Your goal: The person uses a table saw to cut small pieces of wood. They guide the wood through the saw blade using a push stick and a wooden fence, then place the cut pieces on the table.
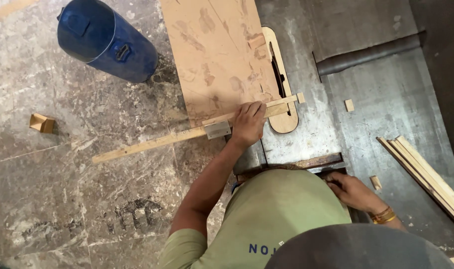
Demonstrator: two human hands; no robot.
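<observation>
Here left hand (249, 122) grips wooden strip (187, 133); right hand (354, 192) curled at table edge (306, 162), grasp unclear.

a woodworking shop: a metal saw table (306, 134) with a wooden blade insert (282, 74), cut wood strips (426, 174), offcut blocks (349, 105), a worn plywood sheet (212, 55), and a dusty stone floor (52, 199).

Soft, even daylight fills the room, shadows faint; the stone floor (62, 189) shows a pale sheen at left, the far right corner darkens, focus mostly sharp.
</observation>
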